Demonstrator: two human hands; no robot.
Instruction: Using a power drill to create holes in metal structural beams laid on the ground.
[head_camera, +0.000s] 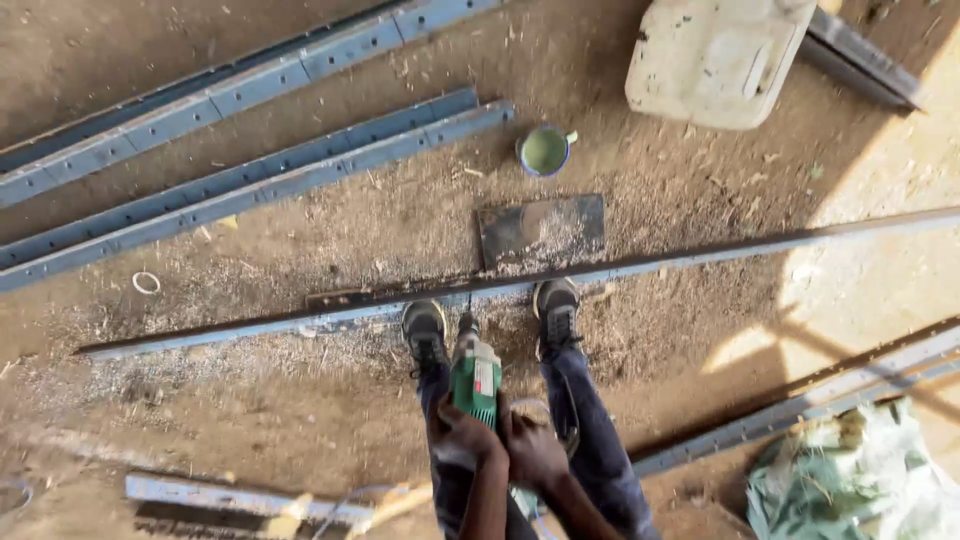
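Left hand (462, 436) and right hand (530, 452) both grip the green drill (474, 375), bit down on the long metal bar (620, 268) pinned underfoot; filings already lie around, hole progress hidden.

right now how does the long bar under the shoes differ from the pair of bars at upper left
The long bar lies alone, pinned under both shoes, with the drill in both hands bearing on it. The pair of bars lies side by side, untouched, and looks bluer. Both are long, perforated metal on dirt.
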